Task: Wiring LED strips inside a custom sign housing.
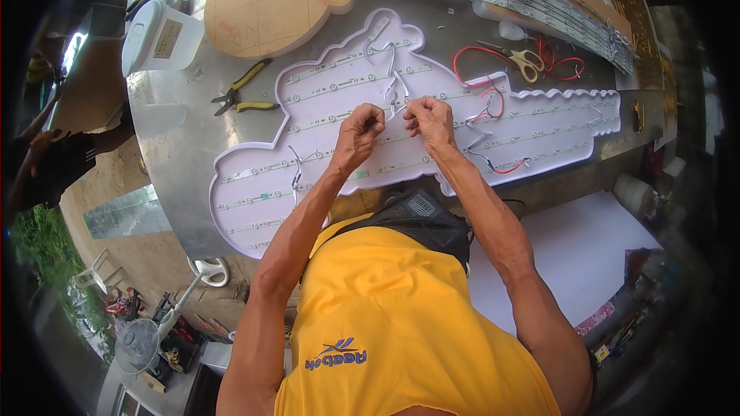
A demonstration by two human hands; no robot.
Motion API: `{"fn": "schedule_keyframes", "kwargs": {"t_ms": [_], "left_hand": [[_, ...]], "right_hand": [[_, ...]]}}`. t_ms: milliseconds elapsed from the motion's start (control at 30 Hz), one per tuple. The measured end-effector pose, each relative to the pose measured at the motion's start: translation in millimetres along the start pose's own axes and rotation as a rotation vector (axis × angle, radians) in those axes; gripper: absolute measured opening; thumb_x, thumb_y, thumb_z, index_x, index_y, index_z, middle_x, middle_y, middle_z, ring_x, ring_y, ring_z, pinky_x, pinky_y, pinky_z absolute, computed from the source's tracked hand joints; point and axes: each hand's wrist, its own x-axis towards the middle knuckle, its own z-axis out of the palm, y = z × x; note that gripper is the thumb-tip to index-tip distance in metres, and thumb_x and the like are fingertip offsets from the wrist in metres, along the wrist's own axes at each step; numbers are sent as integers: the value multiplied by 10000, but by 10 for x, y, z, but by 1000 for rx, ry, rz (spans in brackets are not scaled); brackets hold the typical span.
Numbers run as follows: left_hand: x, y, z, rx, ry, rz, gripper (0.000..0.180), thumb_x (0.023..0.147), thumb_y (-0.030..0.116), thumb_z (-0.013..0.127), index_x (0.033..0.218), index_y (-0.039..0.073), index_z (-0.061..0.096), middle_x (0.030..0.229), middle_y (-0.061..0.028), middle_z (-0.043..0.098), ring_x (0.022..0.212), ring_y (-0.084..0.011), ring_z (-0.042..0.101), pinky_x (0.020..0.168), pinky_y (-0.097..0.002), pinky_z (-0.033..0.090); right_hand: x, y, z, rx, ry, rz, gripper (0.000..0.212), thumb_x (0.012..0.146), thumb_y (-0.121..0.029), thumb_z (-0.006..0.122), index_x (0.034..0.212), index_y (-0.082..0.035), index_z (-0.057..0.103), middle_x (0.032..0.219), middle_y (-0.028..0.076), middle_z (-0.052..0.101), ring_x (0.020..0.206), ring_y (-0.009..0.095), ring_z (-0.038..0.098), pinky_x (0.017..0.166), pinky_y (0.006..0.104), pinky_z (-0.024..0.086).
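Observation:
A white sign tray [432, 158] with a raised wavy rim lies on the metal table, with rows of LED strips [339, 117] along its floor. Over its middle, my left hand [360, 137] and my right hand [433, 122] are both closed in a pinch, close together. A thin white wire [396, 112] shows between their fingertips; its exact ends are hidden by the fingers. Loose white wires [395, 81] stand up just beyond my hands. Right of them, a zigzag wire [479, 135] and red wires [502, 100] link more strips.
Yellow-handled pliers [245, 91] lie left of the tray. Scissors [526, 62] rest beyond its right part, among red wire. Farther back are a brown-faced cut-out panel [270, 8] and a bundle of LED strips [532, 0]. A clear plastic container [166, 35] stands at the back left.

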Motion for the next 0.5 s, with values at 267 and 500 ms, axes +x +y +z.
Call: {"fn": "schedule_keyframes", "kwargs": {"t_ms": [267, 500], "left_hand": [[8, -3, -18, -14, -3, -27, 156, 894, -78, 613, 896, 61, 542, 843, 38, 469, 776, -79, 434, 710, -225, 392], [2, -9, -13, -19, 6, -27, 141, 924, -54, 608, 909, 69, 541, 824, 61, 459, 753, -57, 408, 689, -202, 366]], "right_hand": [[14, 5, 28, -44, 107, -32, 181, 869, -141, 666, 879, 40, 669, 735, 98, 698, 531, 142, 645, 431, 266, 515], [2, 41, -1, -1, 93, -71, 178, 878, -144, 664, 875, 34, 666, 723, 89, 684, 523, 136, 639, 424, 268, 514]]}}
